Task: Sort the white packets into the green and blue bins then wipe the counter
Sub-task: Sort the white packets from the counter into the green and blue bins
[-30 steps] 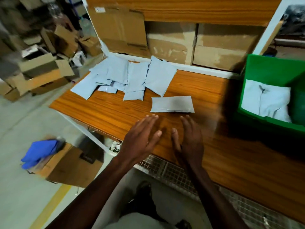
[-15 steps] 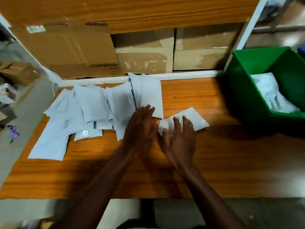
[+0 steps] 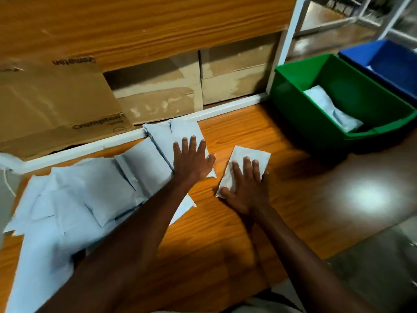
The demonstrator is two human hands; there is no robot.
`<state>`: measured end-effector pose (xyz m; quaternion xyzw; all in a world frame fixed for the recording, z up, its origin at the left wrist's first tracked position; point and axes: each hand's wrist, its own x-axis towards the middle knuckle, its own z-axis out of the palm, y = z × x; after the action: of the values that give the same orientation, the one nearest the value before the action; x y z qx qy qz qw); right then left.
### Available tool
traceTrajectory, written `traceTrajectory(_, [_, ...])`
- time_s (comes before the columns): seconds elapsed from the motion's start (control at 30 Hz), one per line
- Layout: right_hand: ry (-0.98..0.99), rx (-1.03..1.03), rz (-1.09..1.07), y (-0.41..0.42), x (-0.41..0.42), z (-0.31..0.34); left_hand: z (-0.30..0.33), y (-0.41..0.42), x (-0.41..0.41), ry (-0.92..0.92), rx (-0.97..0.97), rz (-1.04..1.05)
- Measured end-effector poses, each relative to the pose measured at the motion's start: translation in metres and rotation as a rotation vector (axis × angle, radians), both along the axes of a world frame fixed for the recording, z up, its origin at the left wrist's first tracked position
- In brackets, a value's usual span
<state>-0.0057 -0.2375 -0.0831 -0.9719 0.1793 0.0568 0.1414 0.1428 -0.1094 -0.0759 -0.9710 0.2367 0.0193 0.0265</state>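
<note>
Several white packets (image 3: 94, 195) lie in an overlapping heap on the left of the wooden counter (image 3: 293, 199). My left hand (image 3: 191, 161) lies flat with spread fingers on the rightmost packet of the heap (image 3: 180, 134). My right hand (image 3: 246, 186) presses flat on a single packet (image 3: 246, 153) that lies apart from the heap. The green bin (image 3: 316, 123) stands at the right with a white packet (image 3: 329, 109) inside. Behind it, the blue bin (image 3: 388, 64) shows at the far right edge.
Cardboard boxes (image 3: 158, 93) fill the shelf behind the counter, and a large flattened one (image 3: 49, 109) leans at the left. A white shelf post (image 3: 284, 41) rises by the green bin. A bright light glare (image 3: 365, 195) lies on the counter's right part.
Both hands have moved forward from the counter's near part onto the packets and now lie flat on them. The camera view has swung right, bringing the blue bin into sight.
</note>
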Motion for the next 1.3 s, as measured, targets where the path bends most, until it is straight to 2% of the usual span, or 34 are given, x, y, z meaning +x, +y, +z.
traceTrajectory(0.23, [0.099,0.006,0.201,-0.048,0.018,0.012,-0.003,-0.009,-0.010,0.159,-0.016,-0.267])
traceTrajectory(0.4, [0.014,-0.042,0.172,-0.049,0.011,-0.003,-0.005,-0.020,-0.019,0.126,-0.235,-0.155])
traceTrajectory(0.57, [-0.068,-0.095,0.095,-0.042,0.004,-0.008,-0.016,-0.037,-0.013,0.174,-0.221,-0.015])
traceTrajectory(0.83, [-0.112,0.022,0.018,-0.052,-0.015,0.005,-0.022,-0.025,-0.035,0.105,-0.356,-0.085])
traceTrajectory(1.0, [-0.235,0.081,-0.114,-0.055,-0.068,0.017,-0.011,-0.016,-0.085,0.069,-0.472,-0.159])
traceTrajectory(1.13, [-0.379,0.031,-0.207,-0.060,-0.139,0.020,-0.002,-0.029,-0.144,0.059,-0.590,-0.341])
traceTrajectory(1.3, [-0.440,-0.036,-0.384,-0.087,-0.216,0.020,0.016,-0.078,-0.209,0.101,-0.597,-0.508])
